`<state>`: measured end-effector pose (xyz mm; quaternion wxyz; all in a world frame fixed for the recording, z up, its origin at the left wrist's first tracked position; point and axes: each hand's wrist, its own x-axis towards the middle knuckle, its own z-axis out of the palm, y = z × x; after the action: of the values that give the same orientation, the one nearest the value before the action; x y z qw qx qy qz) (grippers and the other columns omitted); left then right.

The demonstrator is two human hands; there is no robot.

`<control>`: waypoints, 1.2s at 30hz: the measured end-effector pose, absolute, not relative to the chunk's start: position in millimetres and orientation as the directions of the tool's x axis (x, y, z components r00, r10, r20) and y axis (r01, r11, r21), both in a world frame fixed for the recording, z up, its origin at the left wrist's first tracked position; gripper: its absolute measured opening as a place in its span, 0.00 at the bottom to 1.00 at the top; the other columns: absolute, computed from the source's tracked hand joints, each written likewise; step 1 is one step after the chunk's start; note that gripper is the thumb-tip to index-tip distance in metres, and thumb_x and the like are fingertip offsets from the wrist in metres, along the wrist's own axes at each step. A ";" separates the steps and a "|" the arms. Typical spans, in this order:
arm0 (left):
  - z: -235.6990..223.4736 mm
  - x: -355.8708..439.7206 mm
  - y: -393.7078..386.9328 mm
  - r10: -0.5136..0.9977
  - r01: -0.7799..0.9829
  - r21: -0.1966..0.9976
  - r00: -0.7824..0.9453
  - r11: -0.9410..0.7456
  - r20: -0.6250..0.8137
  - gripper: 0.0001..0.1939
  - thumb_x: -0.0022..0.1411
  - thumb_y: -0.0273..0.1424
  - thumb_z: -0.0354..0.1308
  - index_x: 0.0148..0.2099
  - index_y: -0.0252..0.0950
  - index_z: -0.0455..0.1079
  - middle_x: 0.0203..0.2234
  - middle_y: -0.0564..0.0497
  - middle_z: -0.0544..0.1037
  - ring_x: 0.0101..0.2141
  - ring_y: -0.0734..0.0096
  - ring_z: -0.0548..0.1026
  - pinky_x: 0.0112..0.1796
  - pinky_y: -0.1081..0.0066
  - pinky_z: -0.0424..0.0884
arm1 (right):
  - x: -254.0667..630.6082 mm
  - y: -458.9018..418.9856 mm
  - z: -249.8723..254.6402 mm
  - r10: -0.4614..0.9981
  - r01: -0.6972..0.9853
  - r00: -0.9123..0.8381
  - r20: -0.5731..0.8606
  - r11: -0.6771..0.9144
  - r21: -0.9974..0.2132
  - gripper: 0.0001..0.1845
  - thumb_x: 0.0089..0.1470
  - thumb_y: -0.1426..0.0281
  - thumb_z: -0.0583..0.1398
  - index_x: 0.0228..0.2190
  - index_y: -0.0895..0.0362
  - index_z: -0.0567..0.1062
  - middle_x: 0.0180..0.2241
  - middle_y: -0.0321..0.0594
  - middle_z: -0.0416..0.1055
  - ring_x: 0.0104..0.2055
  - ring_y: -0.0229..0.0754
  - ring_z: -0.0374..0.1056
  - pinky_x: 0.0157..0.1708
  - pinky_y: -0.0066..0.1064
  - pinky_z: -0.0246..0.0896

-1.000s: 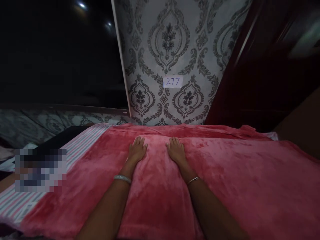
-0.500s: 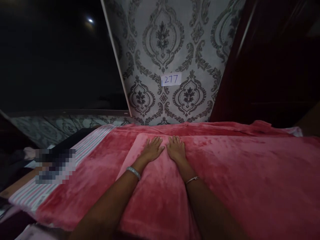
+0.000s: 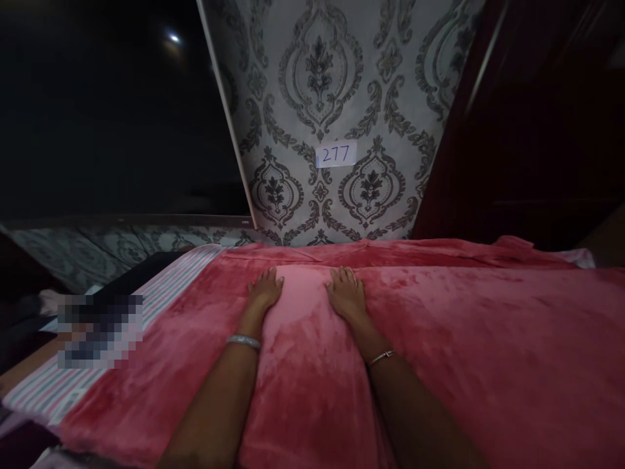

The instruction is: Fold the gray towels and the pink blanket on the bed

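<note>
A plush pink-red blanket (image 3: 312, 365) lies spread before me, with one section folded over in layers at the middle. My left hand (image 3: 265, 290) rests with fingers spread at the far left edge of that folded section. On its wrist is a pale bangle. My right hand (image 3: 346, 293) presses flat near the far edge of the fold, fingers apart, a thin bracelet on its wrist. Neither hand holds anything. Along the blanket's left side runs a striped border (image 3: 161, 286) in white, pink and grey.
A large dark television (image 3: 122, 117) stands at the left back. Behind the blanket is patterned wallpaper (image 3: 319, 85) with a paper label (image 3: 336, 154) reading 277. Dark red glossy furniture (image 3: 527, 130) rises at the right. A blurred-out patch and a person's arm (image 3: 34, 361) show at the left.
My left hand has slid left across the blanket, from near my right hand to the fold's left edge. My right hand stays almost in place.
</note>
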<state>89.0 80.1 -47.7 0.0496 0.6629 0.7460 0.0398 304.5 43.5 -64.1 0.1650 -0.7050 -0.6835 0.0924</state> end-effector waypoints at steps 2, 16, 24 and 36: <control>-47.6 84.1 78.7 0.986 0.978 0.132 -0.166 0.164 0.003 0.31 0.71 0.40 0.35 0.71 0.36 0.54 0.69 0.41 0.58 0.68 0.51 0.57 0.61 0.42 0.60 | 305.6 45.5 -64.7 0.994 0.919 0.059 0.097 -0.016 -0.393 0.31 0.67 0.63 0.44 0.67 0.57 0.59 0.71 0.45 0.47 0.73 0.48 0.37 0.68 0.51 0.37; -32.5 202.3 58.6 0.820 0.809 0.171 0.572 -0.562 -0.009 0.30 0.71 0.39 0.37 0.73 0.39 0.49 0.71 0.45 0.52 0.70 0.62 0.49 0.67 0.47 0.46 | 321.0 71.8 -79.4 0.939 0.439 0.315 0.141 -0.012 -0.899 0.39 0.67 0.58 0.31 0.69 0.66 0.49 0.68 0.50 0.54 0.67 0.46 0.56 0.65 0.40 0.49; -48.9 172.9 73.1 0.937 0.937 0.024 0.348 -0.348 0.019 0.32 0.72 0.45 0.37 0.72 0.39 0.52 0.70 0.43 0.54 0.70 0.56 0.50 0.66 0.43 0.42 | 314.3 61.5 -74.2 0.966 0.642 0.220 0.133 -0.040 -0.766 0.36 0.68 0.58 0.36 0.68 0.64 0.54 0.69 0.50 0.50 0.71 0.45 0.45 0.68 0.44 0.36; -19.3 103.4 64.3 0.998 1.000 -0.007 0.020 -0.019 0.054 0.36 0.71 0.44 0.37 0.73 0.27 0.46 0.71 0.34 0.47 0.71 0.50 0.44 0.67 0.43 0.41 | 319.4 66.2 -74.5 0.964 0.596 0.235 0.125 -0.041 -0.802 0.37 0.68 0.58 0.33 0.68 0.64 0.56 0.68 0.51 0.54 0.70 0.46 0.48 0.68 0.45 0.39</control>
<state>103.4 64.3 -19.3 -0.0214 0.7138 0.6999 0.0171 319.4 66.2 -74.5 0.3903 -0.6821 -0.5719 0.2353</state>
